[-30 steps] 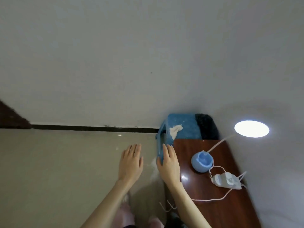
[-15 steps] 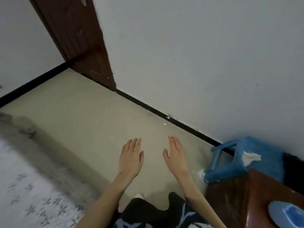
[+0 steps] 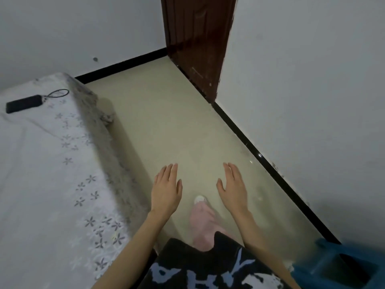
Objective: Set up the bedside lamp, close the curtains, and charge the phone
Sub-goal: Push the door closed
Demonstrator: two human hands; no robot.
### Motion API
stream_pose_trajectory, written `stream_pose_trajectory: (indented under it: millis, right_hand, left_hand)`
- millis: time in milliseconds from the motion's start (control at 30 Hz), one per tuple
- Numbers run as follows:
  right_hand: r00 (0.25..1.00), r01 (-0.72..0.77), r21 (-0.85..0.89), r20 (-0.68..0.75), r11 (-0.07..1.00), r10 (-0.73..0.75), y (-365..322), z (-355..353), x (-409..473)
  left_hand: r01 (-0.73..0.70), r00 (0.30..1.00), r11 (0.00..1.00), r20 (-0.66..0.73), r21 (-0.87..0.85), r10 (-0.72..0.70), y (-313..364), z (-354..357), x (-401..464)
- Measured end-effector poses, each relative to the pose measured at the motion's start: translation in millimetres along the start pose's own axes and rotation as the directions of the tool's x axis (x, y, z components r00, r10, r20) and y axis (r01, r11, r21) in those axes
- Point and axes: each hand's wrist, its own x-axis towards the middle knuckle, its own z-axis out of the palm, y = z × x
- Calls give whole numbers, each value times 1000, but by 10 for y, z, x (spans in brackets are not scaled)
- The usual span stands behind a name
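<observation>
A black phone (image 3: 24, 103) with a looped black strap lies flat on the bed's far left part, well away from both hands. My left hand (image 3: 166, 189) hovers palm down over the beige floor beside the bed, fingers spread and holding nothing. My right hand (image 3: 233, 186) floats at the same height a little to the right, also flat and holding nothing. The lamp, its side table and the curtains are out of view.
The bed (image 3: 41, 184) with a white flowered sheet fills the left side. A dark wooden door (image 3: 195, 44) stands at the far end of the floor strip. A blue plastic stool (image 3: 341, 265) sits at the bottom right by the wall. My foot in a pink slipper (image 3: 203, 222) is on the floor.
The view has swung left, away from the side table and lamp, toward the bed and door. The phone has come into view. Both hands stay flat and holding nothing.
</observation>
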Motion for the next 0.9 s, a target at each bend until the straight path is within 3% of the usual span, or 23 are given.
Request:
stream_pose_trajectory:
  millis: [500,667,900]
  right_hand:
    - [988,154,-19,22,988,-153,-188,-145,3035]
    - [996,82,-8,-20,997,-82,-134,-154,3683]
    - [990,-60,-7,-129,998,59,-70,-208,4901]
  left_hand:
    - [92,991,995,-98,-45,-96,349,-28,2855]
    - [34,997,999,-73,-43,-37,356,78,3683]
    - [-158,988,987,-4,-26,157,443,114,5271]
